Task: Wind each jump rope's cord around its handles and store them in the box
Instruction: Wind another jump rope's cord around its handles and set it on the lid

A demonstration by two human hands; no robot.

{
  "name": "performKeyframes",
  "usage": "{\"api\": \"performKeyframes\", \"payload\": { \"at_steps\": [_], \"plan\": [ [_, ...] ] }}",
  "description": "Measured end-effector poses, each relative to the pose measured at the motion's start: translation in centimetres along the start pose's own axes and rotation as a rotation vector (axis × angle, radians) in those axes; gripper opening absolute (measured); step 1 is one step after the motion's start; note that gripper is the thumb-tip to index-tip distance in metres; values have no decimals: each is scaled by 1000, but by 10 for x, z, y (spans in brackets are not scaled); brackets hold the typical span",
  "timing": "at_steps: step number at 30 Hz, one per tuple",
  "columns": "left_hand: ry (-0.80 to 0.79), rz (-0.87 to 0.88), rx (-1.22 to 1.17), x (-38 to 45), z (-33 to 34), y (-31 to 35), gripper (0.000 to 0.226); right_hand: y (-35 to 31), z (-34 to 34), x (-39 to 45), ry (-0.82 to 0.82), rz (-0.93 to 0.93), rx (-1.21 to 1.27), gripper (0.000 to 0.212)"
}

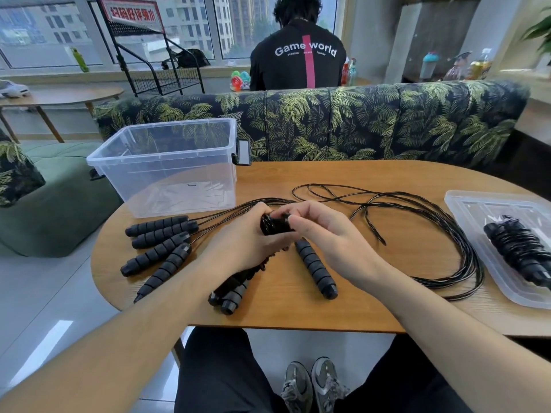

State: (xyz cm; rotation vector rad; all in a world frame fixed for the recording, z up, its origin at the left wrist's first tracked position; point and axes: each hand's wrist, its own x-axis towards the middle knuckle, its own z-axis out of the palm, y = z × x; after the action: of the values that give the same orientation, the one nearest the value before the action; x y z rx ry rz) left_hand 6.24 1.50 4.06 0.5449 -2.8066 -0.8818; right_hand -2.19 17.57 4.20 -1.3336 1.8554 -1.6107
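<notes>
Left hand (247, 236) gripping paired handles (235, 286) over the table (372, 293) | right hand (316, 231) pinching the cord at their top end — fingers curled | box (167, 168) far left (nothing inside) | loose cords (432, 222) sprawled right

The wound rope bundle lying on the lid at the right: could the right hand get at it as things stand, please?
Probably yes, once it lets go. The wound bundle lies uncovered on the lid, nothing between, but the right hand is pinching the handle pair that the left hand grips.
</notes>
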Motion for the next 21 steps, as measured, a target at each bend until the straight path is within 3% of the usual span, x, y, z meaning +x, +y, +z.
{"api": "performKeyframes", "payload": {
  "at_steps": [2, 6, 9, 11, 14, 21],
  "plan": [
    [12, -33, 83, 3, -3, -3, 35, 2, -1, 0, 54, 40, 167, 19],
    [138, -156, 398, 1, -7, -7, 58, 10, -1, 6, 245, 178, 718, 20],
    [185, -43, 544, -3, -4, 0, 65, 14, -8, 16, 438, 332, 878, 17],
    [165, 4, 561, -5, -3, 4, 70, 16, -16, 20, 508, 428, 798, 13],
    [86, -21, 527, -6, -2, 10, 76, 18, -25, 21, 481, 496, 594, 15],
    [33, -106, 317, 16, 9, 14, 72, 21, -26, 13, 426, 501, 420, 45]
  ]
}}
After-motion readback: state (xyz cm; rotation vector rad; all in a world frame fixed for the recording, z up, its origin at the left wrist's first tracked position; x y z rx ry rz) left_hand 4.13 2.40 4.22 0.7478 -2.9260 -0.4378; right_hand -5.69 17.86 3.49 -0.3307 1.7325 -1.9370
